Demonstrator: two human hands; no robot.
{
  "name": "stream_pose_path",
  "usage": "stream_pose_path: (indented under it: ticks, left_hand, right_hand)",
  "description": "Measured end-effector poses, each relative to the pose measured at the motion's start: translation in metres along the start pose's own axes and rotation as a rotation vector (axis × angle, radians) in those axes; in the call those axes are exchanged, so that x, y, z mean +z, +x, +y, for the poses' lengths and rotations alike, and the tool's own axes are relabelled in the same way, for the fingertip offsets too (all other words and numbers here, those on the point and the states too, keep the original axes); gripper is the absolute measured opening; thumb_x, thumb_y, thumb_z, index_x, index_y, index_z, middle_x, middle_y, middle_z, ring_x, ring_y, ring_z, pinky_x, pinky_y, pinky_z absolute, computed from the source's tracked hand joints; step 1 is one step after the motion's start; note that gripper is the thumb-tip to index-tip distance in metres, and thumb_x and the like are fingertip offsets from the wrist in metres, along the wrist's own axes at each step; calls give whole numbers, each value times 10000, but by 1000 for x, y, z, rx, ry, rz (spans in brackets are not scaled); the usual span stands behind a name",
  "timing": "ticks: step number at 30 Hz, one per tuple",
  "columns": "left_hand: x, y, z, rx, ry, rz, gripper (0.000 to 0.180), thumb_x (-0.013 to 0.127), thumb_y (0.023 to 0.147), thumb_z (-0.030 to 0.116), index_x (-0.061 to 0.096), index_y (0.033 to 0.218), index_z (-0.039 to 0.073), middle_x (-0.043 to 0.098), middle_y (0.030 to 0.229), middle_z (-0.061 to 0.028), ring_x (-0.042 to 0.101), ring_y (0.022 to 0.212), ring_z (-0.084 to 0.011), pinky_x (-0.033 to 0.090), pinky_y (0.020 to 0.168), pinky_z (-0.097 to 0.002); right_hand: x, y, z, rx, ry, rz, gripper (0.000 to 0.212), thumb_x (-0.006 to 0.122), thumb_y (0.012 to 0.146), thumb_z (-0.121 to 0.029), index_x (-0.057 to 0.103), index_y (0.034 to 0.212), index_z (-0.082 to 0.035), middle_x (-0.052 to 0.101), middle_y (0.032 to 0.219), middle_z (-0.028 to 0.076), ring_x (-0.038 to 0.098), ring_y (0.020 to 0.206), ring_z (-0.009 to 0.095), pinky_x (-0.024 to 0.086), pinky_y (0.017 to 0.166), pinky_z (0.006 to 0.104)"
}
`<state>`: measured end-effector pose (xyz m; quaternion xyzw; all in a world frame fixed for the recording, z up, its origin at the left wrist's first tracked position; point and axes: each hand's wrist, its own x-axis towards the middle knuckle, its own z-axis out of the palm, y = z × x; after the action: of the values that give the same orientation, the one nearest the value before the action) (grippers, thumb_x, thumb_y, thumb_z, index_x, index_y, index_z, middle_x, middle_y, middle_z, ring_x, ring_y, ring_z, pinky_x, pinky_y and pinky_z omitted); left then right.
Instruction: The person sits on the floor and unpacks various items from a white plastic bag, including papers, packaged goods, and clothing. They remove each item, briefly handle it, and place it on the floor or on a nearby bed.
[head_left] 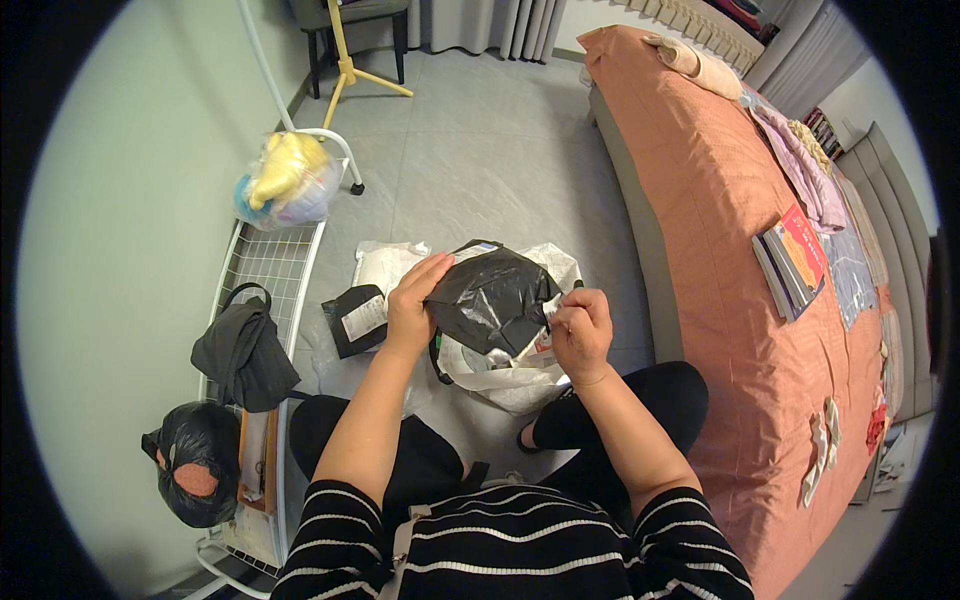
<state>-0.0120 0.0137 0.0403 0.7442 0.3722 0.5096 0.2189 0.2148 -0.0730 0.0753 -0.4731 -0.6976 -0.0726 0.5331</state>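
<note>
A person in a black-and-white striped top is sitting on the grey floor beside the bed point(700, 200), legs folded, working with both hands over a black plastic bag point(495, 300). The left hand point(412, 305) is lying flat against the left side of that bag, fingers spread and pressing on the crinkled plastic rather than closing round it. The right hand point(582, 330) is curling in at the bag's right edge, thumb and fingers pinching a bit of plastic there, though I cannot tell whether it is the black film or the white beneath. The black bag is sitting on top of a white plastic bag point(505, 380) that is resting on the floor between the person's knees. Just to the left, a small black packet with a white label point(355, 320) is lying on the floor, touching neither hand. Further left, a white wire rack point(265, 265) is standing along the wall, with a dark garment point(243, 355) draped over it and a clear bag of yellow stuff point(285, 180) hanging at its top. Books point(795, 260) are lying on the bed's orange cover
</note>
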Motion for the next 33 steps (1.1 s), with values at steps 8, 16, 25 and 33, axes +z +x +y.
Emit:
stream_pose_path:
  ticks: [8, 16, 25, 33]
  left_hand:
    - [7, -8, -12, -85, -37, -57, 467, 629, 712, -60, 641, 1155, 86, 636, 1135, -160, 611, 1051, -311, 480, 906, -347]
    - [10, -10, -2, -96, 9, -182, 505, 578, 679, -138, 638, 1141, 57, 652, 1092, -164, 641, 991, -291, 504, 854, -328]
    - [20, -21, -17, -364, -217, -141, 363, 534, 738, -138, 646, 1062, -19, 700, 907, -107, 602, 785, -89, 492, 699, -268]
    - [12, -8, 20, -732, -237, -170, 336, 560, 720, -131, 652, 1025, -22, 692, 890, -46, 585, 800, -87, 479, 706, -255]
  right_hand:
    - [0, 18, -27, 41, -148, -390, 415, 638, 570, -80, 648, 985, -72, 508, 909, 123, 499, 803, 285, 419, 690, 390]
    - [-2, 41, -39, 159, -104, -508, 497, 612, 593, -111, 650, 1085, -60, 532, 995, 126, 514, 921, 306, 417, 801, 406]
    - [-7, 58, -61, -53, -22, -448, 279, 562, 662, -144, 713, 858, -15, 667, 981, 111, 547, 928, 283, 419, 812, 399]
    - [-9, 71, -60, 100, -14, -397, 103, 663, 736, -93, 711, 807, -37, 649, 1042, 114, 545, 983, 286, 417, 810, 397]
